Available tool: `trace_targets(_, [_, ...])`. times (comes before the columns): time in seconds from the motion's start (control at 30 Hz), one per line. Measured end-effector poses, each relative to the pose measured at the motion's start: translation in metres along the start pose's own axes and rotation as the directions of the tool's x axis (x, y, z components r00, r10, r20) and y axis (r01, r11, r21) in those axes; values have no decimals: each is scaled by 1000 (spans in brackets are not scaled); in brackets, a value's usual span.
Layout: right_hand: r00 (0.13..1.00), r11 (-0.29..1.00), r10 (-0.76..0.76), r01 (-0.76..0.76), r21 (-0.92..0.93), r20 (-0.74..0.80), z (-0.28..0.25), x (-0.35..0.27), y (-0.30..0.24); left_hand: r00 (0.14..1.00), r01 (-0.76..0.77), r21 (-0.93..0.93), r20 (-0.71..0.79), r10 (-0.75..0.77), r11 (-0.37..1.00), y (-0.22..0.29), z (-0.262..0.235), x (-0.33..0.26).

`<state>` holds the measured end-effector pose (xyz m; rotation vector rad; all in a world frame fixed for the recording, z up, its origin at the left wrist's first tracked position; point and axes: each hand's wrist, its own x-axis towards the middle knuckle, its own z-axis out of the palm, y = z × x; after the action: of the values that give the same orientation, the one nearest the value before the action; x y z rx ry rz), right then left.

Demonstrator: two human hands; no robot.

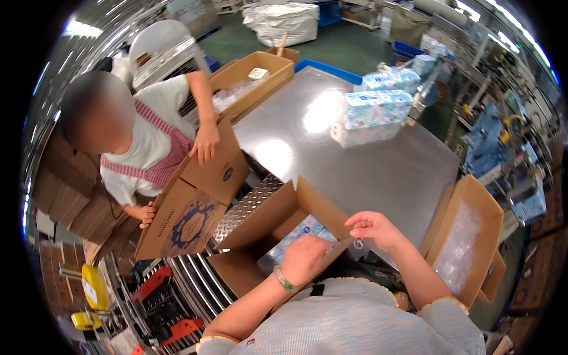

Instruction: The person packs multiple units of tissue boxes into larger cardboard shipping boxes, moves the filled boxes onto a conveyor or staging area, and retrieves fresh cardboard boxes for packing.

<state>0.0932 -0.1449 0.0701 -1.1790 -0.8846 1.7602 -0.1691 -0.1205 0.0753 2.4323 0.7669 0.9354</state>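
Note:
An open cardboard carton [236, 269] stands in front of me with its flaps raised. Inside lie blue-and-white printed packs [312, 226]. My left hand [305, 259], with a bracelet at the wrist, is curled closed over the carton's near side, by a flap; what its fingers grip is hidden. Just right of the carton, above the table's edge, my right hand [377, 231] has bent fingers drawn together. A small shiny, clear bit [358, 244] shows at its fingertips, too small to name.
Across on the left a co-worker [204, 142] holds a partly folded carton [195, 219]. Wrapped blue packs [378, 109] stand on the metal table [284, 127]. Cartons with clear plastic [464, 236] sit at the right and far left. Rollers [198, 284] run beneath my carton.

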Motion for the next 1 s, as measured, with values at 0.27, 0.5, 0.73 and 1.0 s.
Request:
trace_targets(0.27, [945, 983, 100, -46, -177, 310, 47, 73, -1, 902, 427, -237, 46, -429, 873, -18, -30, -9])
trace_targets(0.5, [895, 905, 197, -10, -425, 399, 41, 112, 4, 608, 566, -817, 322, -726, 112, -48, -7, -28])
trace_targets(0.73, [913, 933, 272, -173, -316, 304, 35, 133, 22, 624, 570, -421, -336, -705, 705, -33, -1, -17])
trace_targets(1.0, [951, 939, 253, -198, -282, 176, 24, 140, 43, 970, 230, 326, 0, -243, 917, -72, 24, -16])
